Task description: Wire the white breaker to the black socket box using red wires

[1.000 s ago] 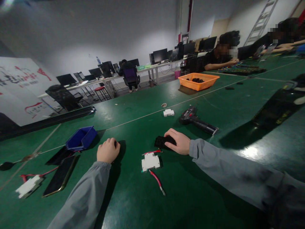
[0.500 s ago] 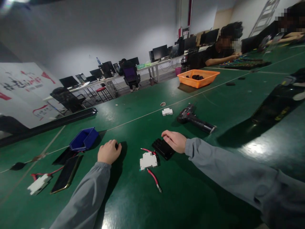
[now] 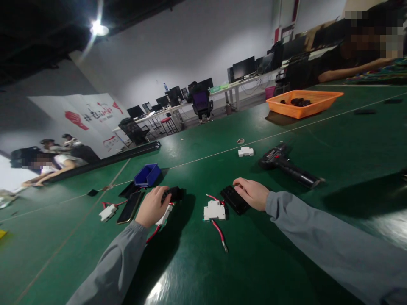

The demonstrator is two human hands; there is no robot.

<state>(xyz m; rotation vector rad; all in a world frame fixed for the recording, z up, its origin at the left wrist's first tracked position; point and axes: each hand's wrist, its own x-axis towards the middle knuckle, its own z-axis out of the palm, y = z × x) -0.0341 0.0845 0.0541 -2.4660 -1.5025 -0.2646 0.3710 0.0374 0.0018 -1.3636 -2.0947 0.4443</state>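
My left hand (image 3: 155, 206) is closed around a black block-shaped piece (image 3: 175, 194), whose end sticks out past the fingers. Just below that hand shows a white breaker-like module (image 3: 164, 215) with red wire; whether it is joined to the black piece I cannot tell. On the right, my right hand (image 3: 252, 194) has its fingers curled over a black plastic case (image 3: 233, 200) lying on the green table (image 3: 193, 262). Between the hands lies another white module (image 3: 214, 210) with a short red wire at top and a thicker red cable (image 3: 220, 235) below.
A black cordless screwdriver (image 3: 288, 165) and a small white module (image 3: 246, 151) lie beyond my right hand. Farther back stands an orange basket (image 3: 303, 111) with black parts. Left are a blue bin (image 3: 147, 175), a phone (image 3: 130, 207) and a wired white module (image 3: 108, 212). People sit at both sides.
The view has swung left. My left hand has turned and moved toward the middle module, bringing the black piece and a white module into sight. My right hand stays at the black case.
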